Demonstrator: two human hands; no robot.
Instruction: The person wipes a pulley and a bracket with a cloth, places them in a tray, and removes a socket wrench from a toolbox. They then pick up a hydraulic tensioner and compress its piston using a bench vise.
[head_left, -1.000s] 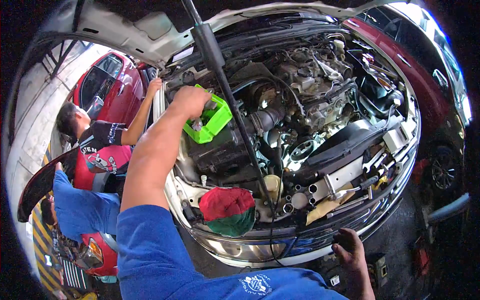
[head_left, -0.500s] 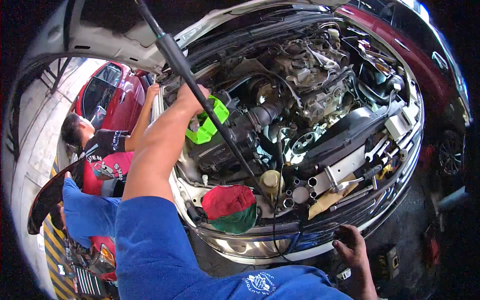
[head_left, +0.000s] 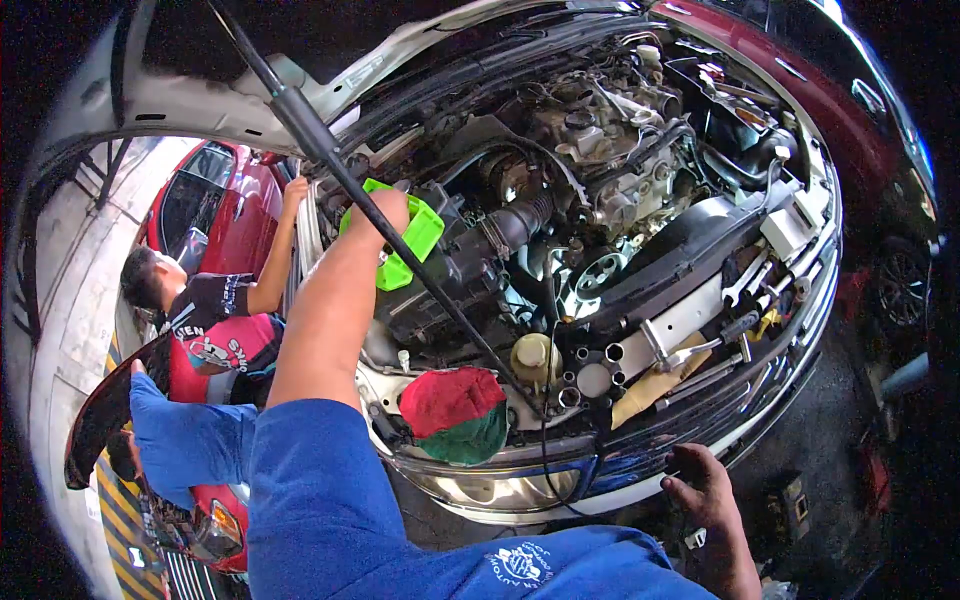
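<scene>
My left hand (head_left: 390,213) reaches into a bright green plastic tray (head_left: 424,232) resting on the left side of the engine bay. Its fingers are hidden inside the tray and behind the black hood strut (head_left: 325,150), so their grip does not show. Low on the right, my right hand (head_left: 703,487) hovers in front of the bumper, fingers loosely curled and thumb apart, with nothing visible in it. A red and green cloth cap or rag (head_left: 455,415) lies over the front edge, beside a yellowish reservoir (head_left: 535,360).
Several sockets (head_left: 592,378), a ratchet (head_left: 690,352) and wrenches (head_left: 742,283) lie along the front panel, near a white box (head_left: 790,232). The engine (head_left: 630,180) is exposed. Two people in work shirts (head_left: 215,320) are at the left by a red car (head_left: 245,205).
My left hand has gone deeper into the green tray, and its fingers are now less visible. The view has shifted slightly. My right hand stays in nearly the same place.
</scene>
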